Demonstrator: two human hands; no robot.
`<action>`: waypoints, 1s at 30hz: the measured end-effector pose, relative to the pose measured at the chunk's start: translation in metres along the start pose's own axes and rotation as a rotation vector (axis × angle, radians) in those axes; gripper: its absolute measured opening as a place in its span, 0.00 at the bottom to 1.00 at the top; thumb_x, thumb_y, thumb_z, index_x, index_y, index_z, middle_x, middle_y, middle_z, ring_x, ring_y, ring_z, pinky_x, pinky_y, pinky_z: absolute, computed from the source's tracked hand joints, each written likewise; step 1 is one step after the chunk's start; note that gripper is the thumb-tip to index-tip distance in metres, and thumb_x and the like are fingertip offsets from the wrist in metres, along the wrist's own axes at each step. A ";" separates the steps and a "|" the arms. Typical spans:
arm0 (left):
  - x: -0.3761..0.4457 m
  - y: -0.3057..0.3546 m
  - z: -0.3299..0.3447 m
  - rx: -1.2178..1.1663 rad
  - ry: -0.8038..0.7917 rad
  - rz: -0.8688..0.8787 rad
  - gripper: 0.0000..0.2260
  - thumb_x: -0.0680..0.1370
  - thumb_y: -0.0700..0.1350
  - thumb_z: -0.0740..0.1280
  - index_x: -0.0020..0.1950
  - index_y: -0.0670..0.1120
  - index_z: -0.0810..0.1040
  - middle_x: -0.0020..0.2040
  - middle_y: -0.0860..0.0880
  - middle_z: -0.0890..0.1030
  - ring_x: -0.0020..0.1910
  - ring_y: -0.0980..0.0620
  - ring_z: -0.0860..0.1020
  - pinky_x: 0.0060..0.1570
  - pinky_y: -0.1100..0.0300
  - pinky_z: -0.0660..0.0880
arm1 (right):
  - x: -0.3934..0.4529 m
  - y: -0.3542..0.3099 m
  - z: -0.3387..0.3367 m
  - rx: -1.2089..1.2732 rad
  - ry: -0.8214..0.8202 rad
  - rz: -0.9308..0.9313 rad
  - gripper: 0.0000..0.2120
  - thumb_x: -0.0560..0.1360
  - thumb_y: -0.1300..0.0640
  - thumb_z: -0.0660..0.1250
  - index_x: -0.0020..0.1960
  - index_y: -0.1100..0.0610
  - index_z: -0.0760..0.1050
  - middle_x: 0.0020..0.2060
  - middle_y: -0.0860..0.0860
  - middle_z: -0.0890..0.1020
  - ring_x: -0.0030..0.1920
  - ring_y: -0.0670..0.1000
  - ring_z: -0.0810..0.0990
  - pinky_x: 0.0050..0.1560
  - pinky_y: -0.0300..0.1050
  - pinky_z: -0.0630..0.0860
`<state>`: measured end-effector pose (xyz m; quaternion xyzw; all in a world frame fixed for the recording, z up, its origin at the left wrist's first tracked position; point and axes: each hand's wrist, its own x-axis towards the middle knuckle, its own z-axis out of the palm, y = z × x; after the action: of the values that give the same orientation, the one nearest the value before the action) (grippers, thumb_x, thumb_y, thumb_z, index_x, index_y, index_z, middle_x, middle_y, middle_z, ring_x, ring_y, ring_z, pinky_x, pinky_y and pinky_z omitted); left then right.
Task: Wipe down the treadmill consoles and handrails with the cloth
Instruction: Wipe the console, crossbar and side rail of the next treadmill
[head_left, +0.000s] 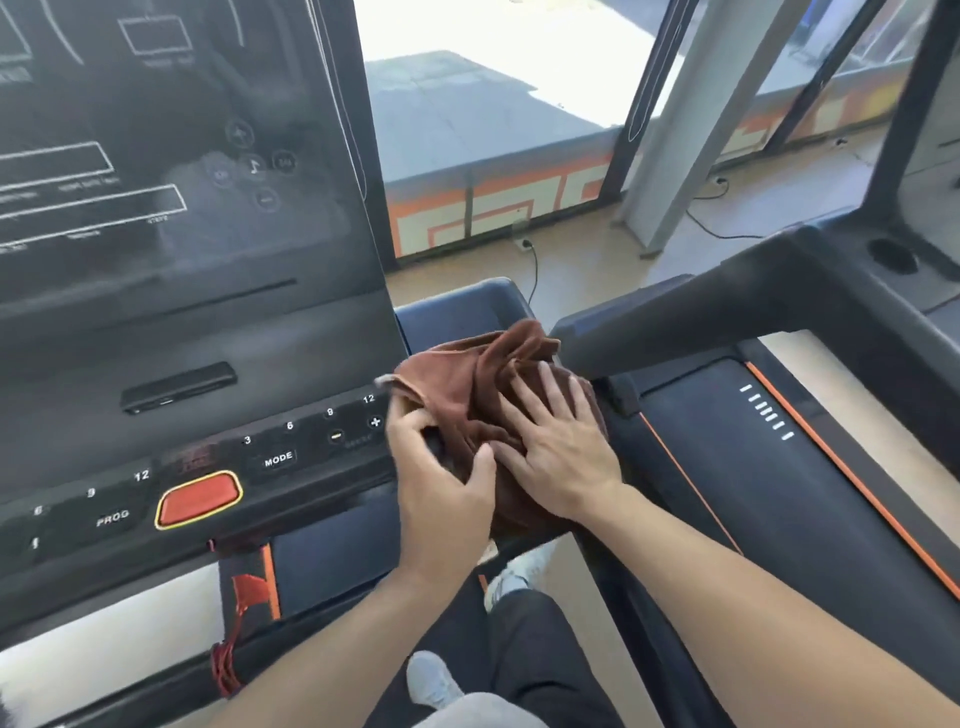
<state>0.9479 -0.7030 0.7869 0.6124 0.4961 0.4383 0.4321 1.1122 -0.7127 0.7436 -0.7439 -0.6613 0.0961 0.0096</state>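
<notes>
Treadmill console (171, 249) fills the left of the view, a dark slanted panel whose face tilts back and whose lower button strip runs from the lower left up toward the right. On that strip sits an orange stop button (199, 500), with a MODE key (278, 459) further right. A second treadmill's handrail (691, 322) lies to the right, its long axis rising from the middle toward the upper right. Bunched at the console's right end, between the two machines, is the brown cloth (467, 384), crumpled with no clear long axis. Right hand (563, 447) lies flat on it, fingers spread. Left hand (441, 483) curls around the cloth's near left edge, fingers closed on the fabric.
</notes>
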 end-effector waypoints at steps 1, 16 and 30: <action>0.003 -0.001 -0.004 -0.006 0.039 0.012 0.24 0.72 0.31 0.73 0.62 0.46 0.68 0.76 0.50 0.65 0.75 0.56 0.65 0.75 0.60 0.63 | 0.016 -0.007 0.000 -0.001 -0.015 -0.020 0.37 0.75 0.27 0.27 0.81 0.38 0.36 0.83 0.45 0.43 0.82 0.55 0.34 0.80 0.62 0.37; 0.089 0.002 -0.011 0.279 -0.047 0.081 0.20 0.74 0.32 0.72 0.60 0.51 0.76 0.71 0.55 0.73 0.74 0.55 0.69 0.65 0.76 0.63 | 0.197 -0.012 -0.019 0.017 0.004 -0.183 0.32 0.82 0.35 0.42 0.83 0.45 0.55 0.83 0.46 0.56 0.83 0.53 0.49 0.81 0.59 0.43; 0.071 -0.005 -0.029 0.384 -0.003 0.013 0.14 0.76 0.34 0.71 0.54 0.52 0.79 0.65 0.61 0.77 0.66 0.66 0.73 0.61 0.78 0.63 | 0.243 0.052 -0.038 0.475 -0.081 0.278 0.25 0.79 0.34 0.57 0.70 0.44 0.76 0.67 0.52 0.79 0.66 0.59 0.76 0.66 0.54 0.72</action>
<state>0.9275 -0.6292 0.7973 0.6875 0.5660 0.3375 0.3051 1.1952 -0.4754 0.7419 -0.8000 -0.5115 0.2784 0.1442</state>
